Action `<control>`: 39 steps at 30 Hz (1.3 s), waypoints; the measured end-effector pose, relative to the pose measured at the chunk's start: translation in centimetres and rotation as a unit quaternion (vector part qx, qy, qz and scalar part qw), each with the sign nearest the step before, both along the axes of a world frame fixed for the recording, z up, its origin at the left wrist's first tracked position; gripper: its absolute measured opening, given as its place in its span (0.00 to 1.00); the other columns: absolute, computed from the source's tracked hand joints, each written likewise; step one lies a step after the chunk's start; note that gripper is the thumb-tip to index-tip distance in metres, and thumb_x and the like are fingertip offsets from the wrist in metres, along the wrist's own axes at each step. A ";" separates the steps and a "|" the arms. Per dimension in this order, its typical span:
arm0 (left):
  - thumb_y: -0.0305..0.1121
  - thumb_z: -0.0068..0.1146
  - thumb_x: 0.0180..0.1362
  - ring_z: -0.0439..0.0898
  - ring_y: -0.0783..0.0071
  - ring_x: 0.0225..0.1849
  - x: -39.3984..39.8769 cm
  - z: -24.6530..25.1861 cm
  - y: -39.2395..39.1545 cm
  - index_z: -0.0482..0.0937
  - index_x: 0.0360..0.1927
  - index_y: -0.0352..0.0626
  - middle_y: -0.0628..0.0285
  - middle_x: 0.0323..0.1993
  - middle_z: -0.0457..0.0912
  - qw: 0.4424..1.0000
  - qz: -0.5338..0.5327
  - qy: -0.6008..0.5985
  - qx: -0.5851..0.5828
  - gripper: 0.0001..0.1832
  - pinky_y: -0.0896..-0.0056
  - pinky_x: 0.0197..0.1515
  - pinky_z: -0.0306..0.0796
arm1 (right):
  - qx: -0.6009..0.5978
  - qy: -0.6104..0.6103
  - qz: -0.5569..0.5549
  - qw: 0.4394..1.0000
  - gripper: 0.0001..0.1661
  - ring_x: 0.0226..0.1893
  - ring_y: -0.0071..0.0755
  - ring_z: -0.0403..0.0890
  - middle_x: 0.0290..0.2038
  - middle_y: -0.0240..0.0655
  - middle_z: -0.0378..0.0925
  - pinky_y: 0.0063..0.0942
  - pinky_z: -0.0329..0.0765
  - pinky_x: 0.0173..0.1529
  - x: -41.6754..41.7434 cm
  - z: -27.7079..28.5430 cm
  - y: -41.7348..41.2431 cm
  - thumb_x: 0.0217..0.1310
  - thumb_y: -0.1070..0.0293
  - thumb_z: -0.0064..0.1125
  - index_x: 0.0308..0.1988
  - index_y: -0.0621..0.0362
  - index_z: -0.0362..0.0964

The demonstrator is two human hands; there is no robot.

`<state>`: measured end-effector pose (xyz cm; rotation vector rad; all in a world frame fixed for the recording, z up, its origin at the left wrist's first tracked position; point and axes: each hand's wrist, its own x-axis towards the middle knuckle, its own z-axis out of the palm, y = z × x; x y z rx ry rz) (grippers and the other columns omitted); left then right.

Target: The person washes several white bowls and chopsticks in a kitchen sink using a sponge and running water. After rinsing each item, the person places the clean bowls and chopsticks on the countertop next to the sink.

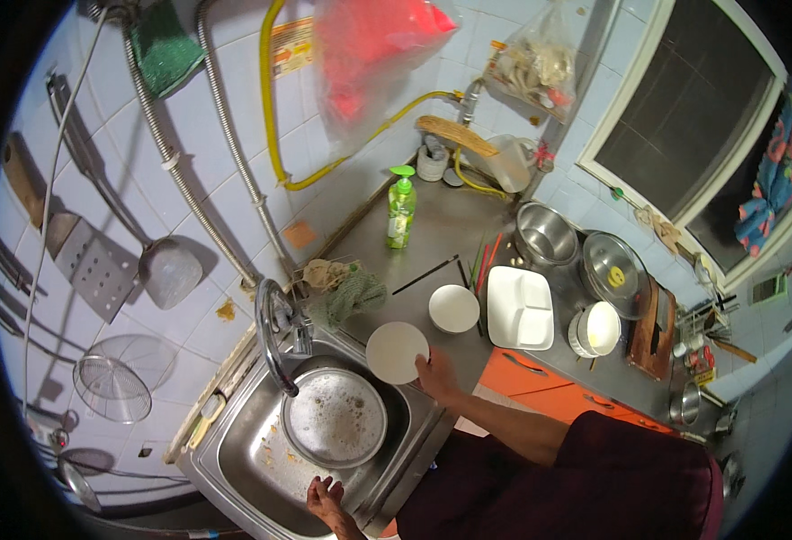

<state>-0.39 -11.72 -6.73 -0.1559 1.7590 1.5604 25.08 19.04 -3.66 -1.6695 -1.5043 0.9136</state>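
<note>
My right hand (439,379) grips the rim of a white bowl (396,351), thumb over the edge, at the right side of the stainless steel sink (240,466). My left hand (326,498) is over the sink's near side with loosely curled fingers and nothing in them. Between my hands, a round metal basin (335,442) sits in the sink, with cloudy liquid and dark specks in it. The chrome faucet (265,351) curves over the basin's edge. Another white bowl (454,309) stands on the counter just beyond the one I hold. Orange food scraps (269,455) lie on the sink floor.
A green pump bottle (402,212), a mesh scrubbing cloth (355,300), chopsticks (426,275) and a white divided tray (520,307) are on the counter. Farther right are stacked bowls (598,329), a steel bowl (545,233) and a knife on a cutting board (645,337). Utensils hang left.
</note>
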 end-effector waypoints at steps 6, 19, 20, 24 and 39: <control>0.32 0.59 0.67 0.84 0.48 0.46 -0.4 1.9 0.8 0.74 0.62 0.33 0.42 0.52 0.82 0.998 -0.051 0.013 0.042 0.23 0.50 0.47 0.83 | 0.115 -0.049 -0.103 0.987 0.19 0.24 0.38 0.81 0.29 0.45 0.81 0.39 0.78 0.33 4.7 1.9 3.9 0.69 0.66 0.50 0.51 0.69 0.74; 0.27 0.52 0.68 0.81 0.33 0.54 1.3 2.6 1.6 0.70 0.64 0.24 0.32 0.57 0.78 0.998 -0.049 -0.015 0.025 0.23 0.42 0.55 0.81 | 0.005 -0.118 -0.148 0.982 0.26 0.47 0.64 0.84 0.43 0.60 0.82 0.54 0.78 0.55 10.2 5.1 9.3 0.62 0.65 0.56 0.57 0.68 0.71; 0.28 0.54 0.67 0.80 0.32 0.55 1.9 2.2 1.6 0.70 0.64 0.24 0.31 0.56 0.78 0.998 -0.056 0.011 0.005 0.24 0.39 0.57 0.80 | 0.004 -0.122 -0.142 0.982 0.27 0.47 0.64 0.83 0.45 0.60 0.82 0.55 0.78 0.55 10.0 5.1 9.4 0.62 0.65 0.56 0.59 0.67 0.70; 0.31 0.54 0.70 0.80 0.36 0.57 0.5 -1.5 -0.9 0.69 0.63 0.22 0.32 0.57 0.78 0.921 -0.276 0.094 0.257 0.25 0.41 0.59 0.79 | 0.004 -0.087 -0.117 0.989 0.28 0.46 0.64 0.83 0.48 0.57 0.81 0.57 0.77 0.53 10.6 4.3 9.1 0.66 0.61 0.54 0.61 0.61 0.68; 0.27 0.54 0.67 0.82 0.40 0.52 6.7 3.8 11.1 0.72 0.63 0.29 0.36 0.56 0.79 0.969 -0.240 0.054 -0.004 0.23 0.49 0.54 0.84 | 0.083 -0.143 -0.222 0.961 0.14 0.28 0.53 0.83 0.26 0.42 0.82 0.48 0.78 0.36 26.2 7.9 3.0 0.73 0.57 0.53 0.49 0.50 0.78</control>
